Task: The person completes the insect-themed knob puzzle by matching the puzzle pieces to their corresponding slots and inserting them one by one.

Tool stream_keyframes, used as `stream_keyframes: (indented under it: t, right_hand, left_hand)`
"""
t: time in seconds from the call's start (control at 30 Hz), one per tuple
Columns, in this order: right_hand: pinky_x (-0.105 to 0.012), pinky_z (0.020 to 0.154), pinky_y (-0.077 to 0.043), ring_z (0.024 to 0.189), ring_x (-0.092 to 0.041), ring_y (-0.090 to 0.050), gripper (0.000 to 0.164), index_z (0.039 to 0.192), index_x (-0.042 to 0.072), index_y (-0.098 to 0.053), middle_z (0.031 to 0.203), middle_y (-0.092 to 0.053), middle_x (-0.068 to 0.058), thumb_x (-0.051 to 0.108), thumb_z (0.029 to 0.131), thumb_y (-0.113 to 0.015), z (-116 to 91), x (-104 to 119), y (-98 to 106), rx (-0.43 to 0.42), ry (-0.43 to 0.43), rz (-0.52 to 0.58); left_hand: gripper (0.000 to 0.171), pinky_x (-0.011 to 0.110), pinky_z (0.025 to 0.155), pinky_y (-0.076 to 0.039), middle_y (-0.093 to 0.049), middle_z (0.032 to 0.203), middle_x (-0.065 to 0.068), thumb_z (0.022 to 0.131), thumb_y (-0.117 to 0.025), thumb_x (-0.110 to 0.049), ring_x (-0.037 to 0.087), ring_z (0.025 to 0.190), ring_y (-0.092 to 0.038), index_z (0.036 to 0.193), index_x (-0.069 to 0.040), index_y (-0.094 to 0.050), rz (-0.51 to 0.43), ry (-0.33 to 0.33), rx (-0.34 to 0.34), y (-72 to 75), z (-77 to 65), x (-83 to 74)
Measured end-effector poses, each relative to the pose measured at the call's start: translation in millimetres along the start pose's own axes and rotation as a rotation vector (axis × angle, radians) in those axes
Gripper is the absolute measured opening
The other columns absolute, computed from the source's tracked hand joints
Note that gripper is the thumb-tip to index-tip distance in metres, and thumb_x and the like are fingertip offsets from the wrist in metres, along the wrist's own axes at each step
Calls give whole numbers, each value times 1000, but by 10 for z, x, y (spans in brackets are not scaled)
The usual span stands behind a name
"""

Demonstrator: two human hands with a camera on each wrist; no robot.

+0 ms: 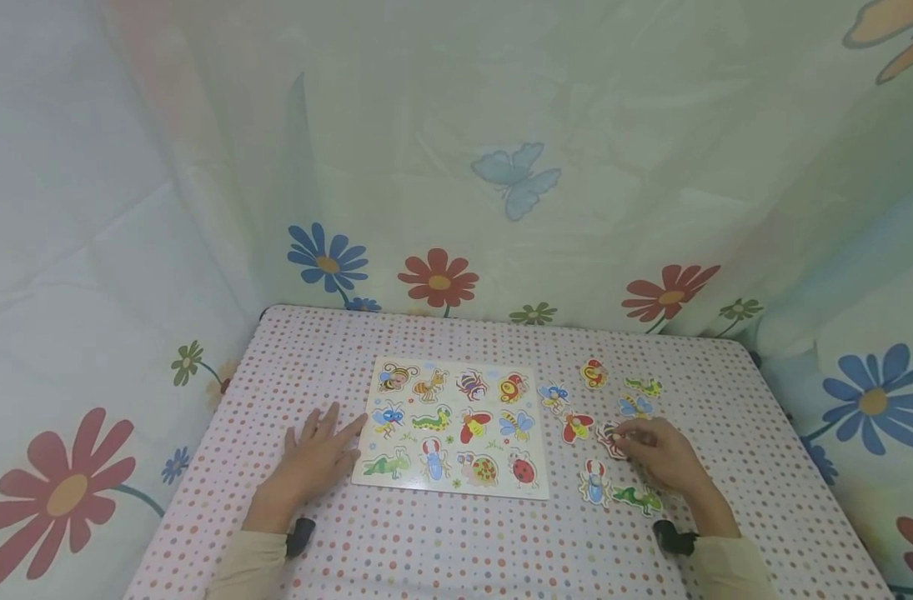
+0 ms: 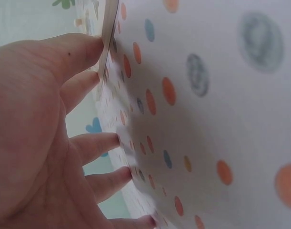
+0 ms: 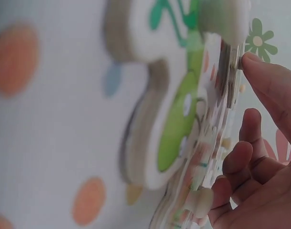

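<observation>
A wooden puzzle board (image 1: pixel 456 490) with insect pictures lies flat on the dotted tablecloth. My left hand (image 1: pixel 317 458) rests at its left side, fingers spread; in the left wrist view the thumb (image 2: pixel 78 52) touches the board's edge (image 2: pixel 108 33). To the right of the board, my right hand (image 1: pixel 666 458) pinches a spider puzzle piece (image 1: pixel 609 440) among loose insect pieces. Below it lie a stag beetle piece (image 1: pixel 594 483) and a green grasshopper piece (image 1: pixel 636 499). Close to the right wrist camera, the grasshopper piece (image 3: pixel 176 133) shows a pale knob (image 3: pixel 226 21).
More loose pieces lie near the right hand: a red-winged bug (image 1: pixel 577 427), a mosquito (image 1: pixel 554 396), a dragonfly (image 1: pixel 636 407), a caterpillar (image 1: pixel 644 387) and a red butterfly-like piece (image 1: pixel 594 373). A flower-printed curtain (image 1: pixel 396 167) surrounds the table (image 1: pixel 456 558) behind and at the sides.
</observation>
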State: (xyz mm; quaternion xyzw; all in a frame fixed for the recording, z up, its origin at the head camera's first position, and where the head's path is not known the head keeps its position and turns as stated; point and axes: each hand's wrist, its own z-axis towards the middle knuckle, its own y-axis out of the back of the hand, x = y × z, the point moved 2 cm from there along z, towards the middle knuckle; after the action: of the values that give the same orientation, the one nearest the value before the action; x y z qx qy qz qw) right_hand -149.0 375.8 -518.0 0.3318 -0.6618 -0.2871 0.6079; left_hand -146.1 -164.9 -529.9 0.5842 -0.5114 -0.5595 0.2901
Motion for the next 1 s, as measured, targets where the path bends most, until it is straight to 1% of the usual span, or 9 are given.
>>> stream_keyframes:
  t: [0.1,0.2,0.33,0.43,0.47,0.53,0.77,0.9,1.0]
  right_hand:
    - [-32,63,-43,83,-22,-49,26,112,6,-73,102,-57,-11,26,95,-71,3,4,-15,-10,2,-7]
    - [-31,65,-44,85,-22,-51,30,114,7,-72,105,-57,-11,30,95,-71,11,11,-35,-14,-13,-4]
    - [-30,61,-48,78,-21,-58,30,115,6,-71,100,-63,-10,29,95,-71,43,48,-53,2,-5,72]
    - [-31,62,-49,77,-21,-60,31,115,7,-71,97,-64,-9,30,96,-71,71,99,-58,11,10,115]
    - [-32,65,-49,80,-21,-60,32,115,7,-71,98,-64,-8,32,95,-71,79,121,-59,7,16,116]
    - [-33,64,-47,80,-21,-57,32,114,8,-72,98,-62,-7,33,95,-71,100,165,-66,-8,35,99]
    - [-30,56,-43,68,-17,-48,17,105,8,-75,80,-58,-1,19,92,-75,223,329,-175,-55,213,74]
    - [-30,58,-44,71,-17,-49,12,102,7,-75,84,-61,-1,12,91,-75,275,509,-219,-60,282,94]
    - [-30,56,-43,71,-18,-50,10,101,7,-75,84,-63,-2,11,92,-74,323,618,-255,-47,297,111]
  left_hand:
    - [56,76,109,0,-13,164,21,103,-52,-34,50,147,-6,157,-29,-36,-7,3,0,1,-4,0]
    - [57,76,109,0,-13,164,21,103,-52,-34,50,147,-6,157,-29,-35,-5,9,6,-8,-3,6]
    - [57,76,109,0,-13,165,20,103,-52,-35,50,147,-5,157,-30,-35,-3,9,6,-24,3,18]
    - [57,75,109,0,-12,165,20,103,-51,-35,50,148,-5,157,-30,-34,-6,6,3,-30,6,19]
    - [57,75,109,0,-12,165,20,103,-51,-35,50,148,-5,158,-30,-34,-5,6,3,-32,8,19]
    - [57,75,109,0,-12,165,20,103,-51,-35,50,148,-5,157,-30,-34,-4,6,1,-31,13,16]
    - [57,76,109,0,-13,165,20,103,-52,-35,50,147,-5,157,-29,-35,8,9,-5,-35,16,18]
    - [57,76,109,-1,-13,165,20,103,-52,-35,50,147,-6,157,-29,-35,10,8,-6,-33,17,10]
    - [57,76,109,-2,-13,164,20,103,-52,-35,50,147,-6,157,-29,-35,12,6,-10,-32,16,3]
